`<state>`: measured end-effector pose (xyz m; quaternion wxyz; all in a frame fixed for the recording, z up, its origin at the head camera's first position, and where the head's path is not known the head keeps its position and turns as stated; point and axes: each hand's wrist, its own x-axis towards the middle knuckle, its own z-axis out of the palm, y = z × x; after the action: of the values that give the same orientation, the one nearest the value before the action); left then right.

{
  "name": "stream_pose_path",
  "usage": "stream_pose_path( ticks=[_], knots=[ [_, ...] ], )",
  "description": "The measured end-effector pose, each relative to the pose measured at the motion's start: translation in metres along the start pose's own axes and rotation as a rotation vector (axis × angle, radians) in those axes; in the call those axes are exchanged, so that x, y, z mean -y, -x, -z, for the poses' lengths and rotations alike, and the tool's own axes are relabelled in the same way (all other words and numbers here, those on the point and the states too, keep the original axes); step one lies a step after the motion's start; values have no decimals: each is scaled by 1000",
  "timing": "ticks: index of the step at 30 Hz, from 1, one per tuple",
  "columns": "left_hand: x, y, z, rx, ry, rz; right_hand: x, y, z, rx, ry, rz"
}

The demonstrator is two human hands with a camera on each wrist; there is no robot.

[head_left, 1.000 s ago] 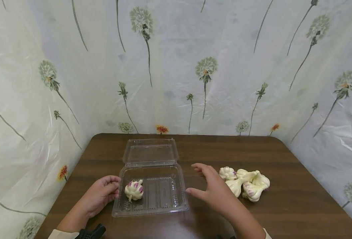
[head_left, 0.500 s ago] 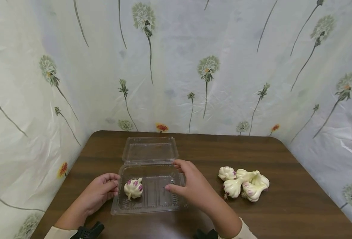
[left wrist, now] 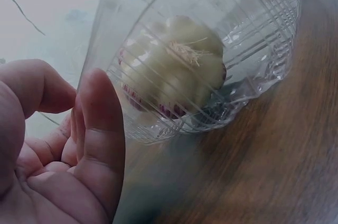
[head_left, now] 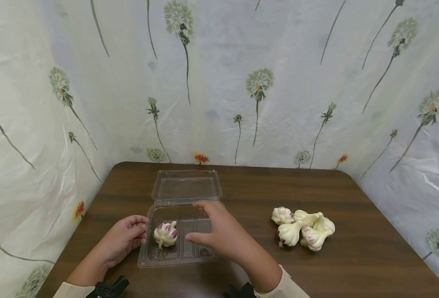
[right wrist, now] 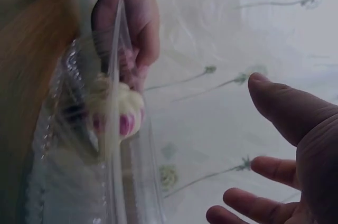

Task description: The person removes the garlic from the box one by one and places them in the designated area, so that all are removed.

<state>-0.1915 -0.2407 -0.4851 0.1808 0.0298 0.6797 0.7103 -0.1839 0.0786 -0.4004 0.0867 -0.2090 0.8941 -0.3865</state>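
A clear plastic clamshell container (head_left: 193, 260) stands with its lid laid back, and one garlic bulb (head_left: 165, 234) sits at the left inside it. My left hand (head_left: 120, 240) pinches the container's left rim between thumb and finger; the left wrist view shows the garlic through the plastic wall. Over the right half of the container hovers my right hand (head_left: 223, 231), thumb and fingers spread and holding nothing. To the right, several more garlic bulbs (head_left: 289, 234) lie together on the table.
The brown wooden table (head_left: 372, 248) has its far edge against a curtain (head_left: 204, 82) printed with dandelions. The container's lid (head_left: 187, 185) lies flat toward the back.
My right hand has moved left from beside the garlic pile to above the container. The left hand has stayed at the rim, and the garlic bulbs have not moved.
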Motion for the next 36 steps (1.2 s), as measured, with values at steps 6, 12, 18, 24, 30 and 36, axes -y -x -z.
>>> stream_pose_path(
  ticks=[6, 12, 18, 24, 30, 36],
  knots=[
    [1, 1, 0, 1, 1, 13, 11, -7, -6, 17, 1, -29],
    [0, 2, 3, -1, -9, -3, 21, -16, -9, 0, 4, -29],
    [0, 1, 3, 4, -7, -12, 24, -24, -19, 37, 26, -32],
    [2, 1, 1, 11, 16, -13, 25, -26, -33, 101, 39, -50],
    [2, 0, 1, 11, 13, -15, 28, -32, -49, 112, 90, -55],
    [1, -1, 1, 17, 8, -16, 27, -37, -59, 141, 119, -66]
  ],
)
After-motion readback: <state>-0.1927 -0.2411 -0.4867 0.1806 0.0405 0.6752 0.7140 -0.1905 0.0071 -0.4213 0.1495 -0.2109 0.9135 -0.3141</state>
